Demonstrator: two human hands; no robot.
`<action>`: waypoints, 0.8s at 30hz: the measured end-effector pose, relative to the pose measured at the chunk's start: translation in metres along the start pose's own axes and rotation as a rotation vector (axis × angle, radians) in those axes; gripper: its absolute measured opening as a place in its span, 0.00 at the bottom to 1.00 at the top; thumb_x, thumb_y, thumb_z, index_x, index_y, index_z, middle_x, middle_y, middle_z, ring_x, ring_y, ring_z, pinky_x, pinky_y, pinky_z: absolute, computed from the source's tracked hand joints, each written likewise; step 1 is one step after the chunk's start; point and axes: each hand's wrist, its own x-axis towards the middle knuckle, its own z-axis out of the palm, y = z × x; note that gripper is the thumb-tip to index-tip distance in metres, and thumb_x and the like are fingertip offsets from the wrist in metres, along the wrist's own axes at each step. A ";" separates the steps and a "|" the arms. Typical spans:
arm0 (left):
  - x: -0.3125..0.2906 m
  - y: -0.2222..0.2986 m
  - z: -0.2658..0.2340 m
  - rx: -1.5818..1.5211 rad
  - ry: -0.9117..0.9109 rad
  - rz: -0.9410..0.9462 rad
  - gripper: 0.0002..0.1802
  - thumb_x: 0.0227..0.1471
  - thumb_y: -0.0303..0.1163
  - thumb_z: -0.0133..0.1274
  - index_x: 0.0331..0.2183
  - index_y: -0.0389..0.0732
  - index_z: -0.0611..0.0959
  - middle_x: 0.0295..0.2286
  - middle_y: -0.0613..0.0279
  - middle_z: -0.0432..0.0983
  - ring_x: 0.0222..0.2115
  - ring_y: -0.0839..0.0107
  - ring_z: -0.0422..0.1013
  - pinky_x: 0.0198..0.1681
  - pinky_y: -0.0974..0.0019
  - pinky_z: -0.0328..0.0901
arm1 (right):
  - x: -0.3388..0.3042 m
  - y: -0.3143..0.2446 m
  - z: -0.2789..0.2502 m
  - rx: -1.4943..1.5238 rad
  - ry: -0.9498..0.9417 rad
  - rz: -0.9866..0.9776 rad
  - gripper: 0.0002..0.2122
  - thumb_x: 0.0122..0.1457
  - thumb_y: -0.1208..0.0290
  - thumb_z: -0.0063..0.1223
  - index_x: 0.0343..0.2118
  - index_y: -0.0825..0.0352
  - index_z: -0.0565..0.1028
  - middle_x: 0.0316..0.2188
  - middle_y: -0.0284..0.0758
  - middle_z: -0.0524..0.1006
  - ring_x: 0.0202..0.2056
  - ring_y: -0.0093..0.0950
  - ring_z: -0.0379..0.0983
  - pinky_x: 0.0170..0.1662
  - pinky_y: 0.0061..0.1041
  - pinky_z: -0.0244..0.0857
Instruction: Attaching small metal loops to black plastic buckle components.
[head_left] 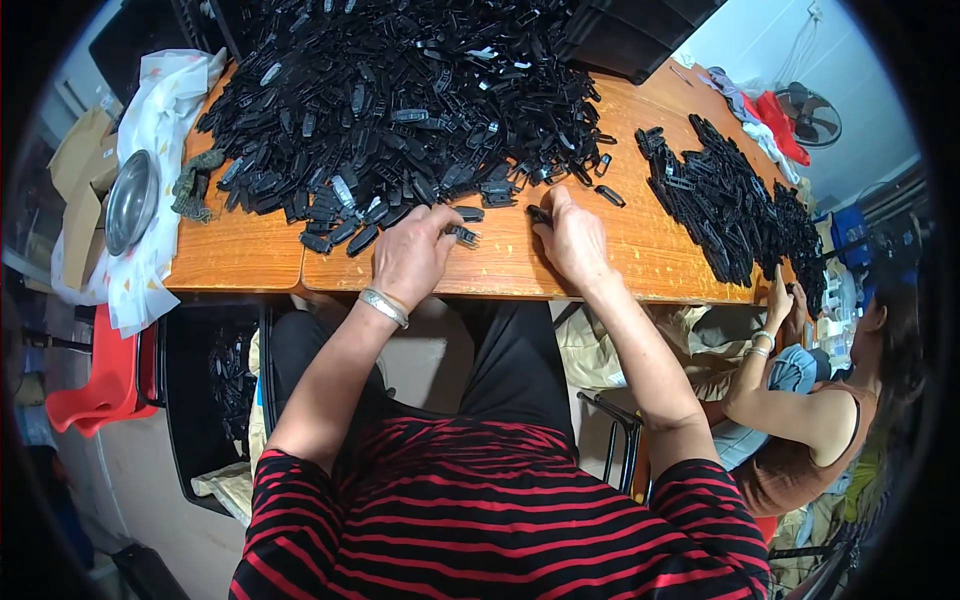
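A large heap of small black plastic parts (400, 120) covers the far middle of the wooden table (400, 275). At the heap's near edge, my left hand (412, 250) is closed, its thumb and fingers pinching a small black plastic part (463, 236). Another black piece (468, 213) lies just beyond those fingertips. My right hand (574, 238) is also closed, with a dark plastic part (539, 214) partly showing between thumb and fingers. The fingers hide most of that part. One loose oblong piece (609, 196) rests beyond my right hand, apart from the heap.
A second, flatter pile (705, 195) spreads along the table's right side, where a co-worker's hand (780, 300) reaches in. A black crate (640, 35) stands at the back. Left are a round metal lid or dish (133, 203), a red chair (95, 385) and a black bin (190, 400).
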 end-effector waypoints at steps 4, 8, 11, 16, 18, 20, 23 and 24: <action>0.002 0.016 0.000 0.032 0.035 -0.076 0.09 0.47 0.39 0.60 0.32 0.47 0.82 0.26 0.58 0.75 0.29 0.57 0.74 0.30 0.58 0.67 | -0.004 -0.007 0.004 -0.065 0.018 -0.057 0.10 0.48 0.76 0.59 0.32 0.68 0.70 0.30 0.47 0.74 0.30 0.48 0.74 0.34 0.44 0.67; 0.002 0.023 0.014 0.143 0.121 -0.118 0.15 0.43 0.46 0.62 0.28 0.46 0.83 0.25 0.58 0.76 0.28 0.57 0.74 0.29 0.57 0.67 | -0.006 -0.023 0.006 -0.120 -0.022 -0.039 0.10 0.47 0.76 0.59 0.31 0.68 0.70 0.29 0.47 0.73 0.30 0.49 0.73 0.34 0.44 0.67; 0.003 0.024 0.020 0.115 0.113 -0.141 0.14 0.43 0.43 0.62 0.29 0.45 0.82 0.26 0.57 0.76 0.29 0.56 0.74 0.31 0.56 0.68 | -0.005 -0.026 0.007 -0.050 -0.040 -0.078 0.11 0.46 0.74 0.62 0.28 0.69 0.70 0.30 0.46 0.72 0.31 0.49 0.73 0.34 0.43 0.68; -0.005 0.024 0.016 0.047 0.076 -0.072 0.12 0.44 0.35 0.62 0.33 0.43 0.81 0.28 0.55 0.76 0.30 0.54 0.74 0.33 0.55 0.68 | -0.013 -0.020 0.005 0.015 -0.060 -0.128 0.07 0.47 0.77 0.60 0.29 0.68 0.73 0.31 0.44 0.72 0.32 0.47 0.73 0.35 0.40 0.69; -0.010 0.025 0.012 0.045 0.075 -0.049 0.14 0.44 0.30 0.61 0.36 0.41 0.80 0.30 0.53 0.75 0.31 0.52 0.73 0.34 0.55 0.68 | -0.016 -0.017 0.004 0.034 -0.045 -0.160 0.06 0.48 0.79 0.58 0.30 0.68 0.75 0.31 0.43 0.72 0.33 0.46 0.73 0.36 0.39 0.69; -0.015 0.019 0.011 0.047 0.064 -0.024 0.14 0.44 0.29 0.61 0.37 0.40 0.80 0.31 0.52 0.74 0.32 0.52 0.73 0.35 0.55 0.68 | -0.019 -0.010 0.002 0.074 -0.024 -0.320 0.09 0.49 0.84 0.54 0.34 0.68 0.77 0.35 0.42 0.74 0.36 0.45 0.74 0.38 0.36 0.70; -0.017 0.017 0.010 0.040 0.053 -0.012 0.14 0.44 0.26 0.60 0.37 0.38 0.79 0.32 0.51 0.73 0.33 0.51 0.72 0.36 0.55 0.67 | -0.024 -0.003 0.001 0.149 0.027 -0.323 0.11 0.48 0.86 0.52 0.36 0.68 0.77 0.40 0.41 0.75 0.40 0.43 0.74 0.41 0.34 0.71; -0.017 0.017 0.010 0.032 0.048 -0.020 0.14 0.44 0.25 0.59 0.37 0.37 0.79 0.32 0.51 0.73 0.34 0.50 0.72 0.36 0.55 0.67 | -0.027 0.001 0.001 0.147 0.027 -0.323 0.11 0.48 0.86 0.52 0.36 0.68 0.77 0.40 0.41 0.75 0.40 0.43 0.74 0.41 0.34 0.71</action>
